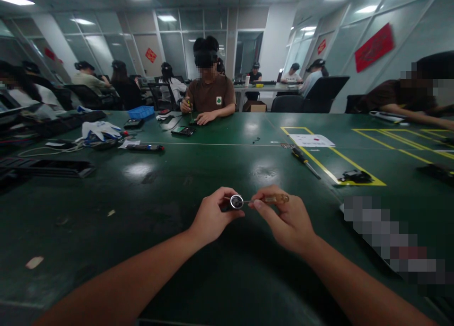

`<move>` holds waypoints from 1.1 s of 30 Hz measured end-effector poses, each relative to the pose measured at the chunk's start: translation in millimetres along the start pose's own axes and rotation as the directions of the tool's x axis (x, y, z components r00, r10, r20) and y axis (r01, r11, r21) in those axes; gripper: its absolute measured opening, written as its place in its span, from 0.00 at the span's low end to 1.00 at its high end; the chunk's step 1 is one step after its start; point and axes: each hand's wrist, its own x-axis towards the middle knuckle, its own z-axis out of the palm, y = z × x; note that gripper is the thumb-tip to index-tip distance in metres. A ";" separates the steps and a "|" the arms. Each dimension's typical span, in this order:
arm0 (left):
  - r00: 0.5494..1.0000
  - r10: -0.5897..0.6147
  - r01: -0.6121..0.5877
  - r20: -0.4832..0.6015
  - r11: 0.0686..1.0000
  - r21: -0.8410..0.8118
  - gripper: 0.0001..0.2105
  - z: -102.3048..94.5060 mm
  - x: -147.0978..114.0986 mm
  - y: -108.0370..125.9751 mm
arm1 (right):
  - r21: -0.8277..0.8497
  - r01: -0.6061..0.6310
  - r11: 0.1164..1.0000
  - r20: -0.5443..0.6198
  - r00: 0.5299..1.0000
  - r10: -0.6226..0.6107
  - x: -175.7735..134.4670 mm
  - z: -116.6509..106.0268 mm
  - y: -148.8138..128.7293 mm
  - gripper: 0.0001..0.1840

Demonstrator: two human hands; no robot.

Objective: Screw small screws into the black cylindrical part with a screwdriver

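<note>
Over the near middle of the green table (pixel 159 264), my left hand (pixel 212 215) is closed around a small round part (pixel 236 202) with a silvery rim and a dark inside, its open face turned towards me. My right hand (pixel 289 222) grips a screwdriver (pixel 276 199) with an amber, see-through handle. The thin shaft points left, and its tip reaches the face of the round part. Whether the tip sits in a screw is too small to tell. Both hands are held above the tabletop.
A black-and-yellow screwdriver (pixel 305 161), a white sheet (pixel 312 140) and a black part (pixel 355 176) lie ahead right by yellow tape. A pixelated object (pixel 386 236) is near right. White gloves (pixel 101 131) and a blue basket (pixel 141 112) are left. A co-worker (pixel 211 92) sits opposite.
</note>
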 end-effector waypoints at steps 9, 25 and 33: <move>0.999 0.006 -0.007 -0.036 1.000 -0.009 0.19 -1.7 0.7 -2.1 | 0.670 -0.307 0.675 0.041 0.924 0.380 10.1 17.6 15.7 0.10; 1.000 0.001 0.000 0.007 0.995 -0.104 0.21 0.2 1.7 -5.2 | 0.037 0.022 0.999 0.010 1.000 -0.022 -2.4 -0.2 3.8 0.06; 0.999 0.020 -0.021 -0.025 0.998 -0.065 0.19 -2.4 3.7 -5.3 | 0.584 -0.228 0.779 0.019 0.963 0.267 5.2 12.5 14.1 0.07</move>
